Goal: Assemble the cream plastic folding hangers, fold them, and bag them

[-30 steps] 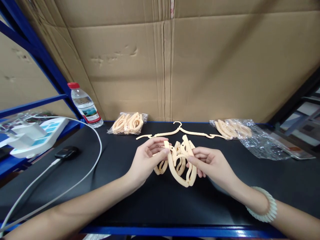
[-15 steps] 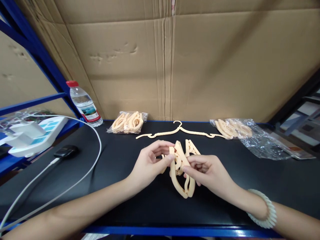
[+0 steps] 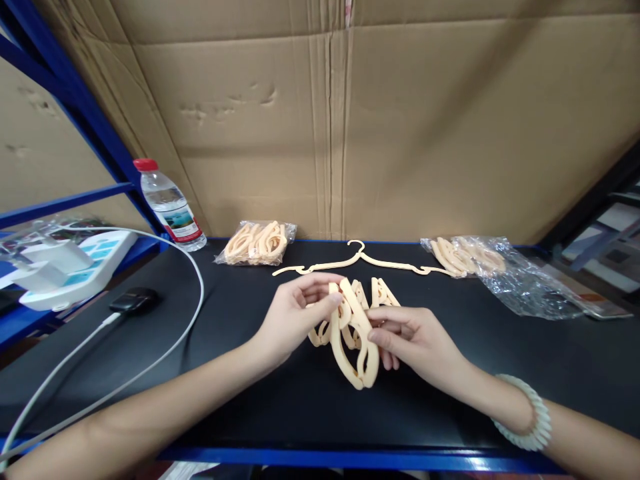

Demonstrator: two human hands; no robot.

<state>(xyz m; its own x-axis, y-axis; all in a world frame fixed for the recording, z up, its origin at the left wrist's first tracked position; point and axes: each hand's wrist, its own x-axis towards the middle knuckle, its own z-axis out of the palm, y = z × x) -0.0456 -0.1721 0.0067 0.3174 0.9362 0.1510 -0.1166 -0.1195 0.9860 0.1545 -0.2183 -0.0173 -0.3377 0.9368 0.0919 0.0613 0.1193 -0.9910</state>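
Observation:
Both my hands hold a bundle of folded cream plastic hangers (image 3: 353,333) just above the black table top (image 3: 240,373). My left hand (image 3: 295,317) pinches the bundle's upper left part with thumb and fingers. My right hand (image 3: 413,340) grips its right side, fingers closed round the plastic; a pale bead bracelet (image 3: 527,413) sits on that wrist. An unfolded cream hanger (image 3: 357,263) lies flat on the table beyond the hands.
A clear bag of folded hangers (image 3: 256,243) lies at the back left, an opened bag with more hangers (image 3: 480,260) at the back right. A water bottle (image 3: 169,207), a white power strip (image 3: 75,263), a white cable (image 3: 165,347) and a dark phone (image 3: 133,300) are on the left. Cardboard lines the back.
The folded hanger pieces have been drawn closer together into a tighter bundle, which has shifted slightly left. Both hands have stayed on it.

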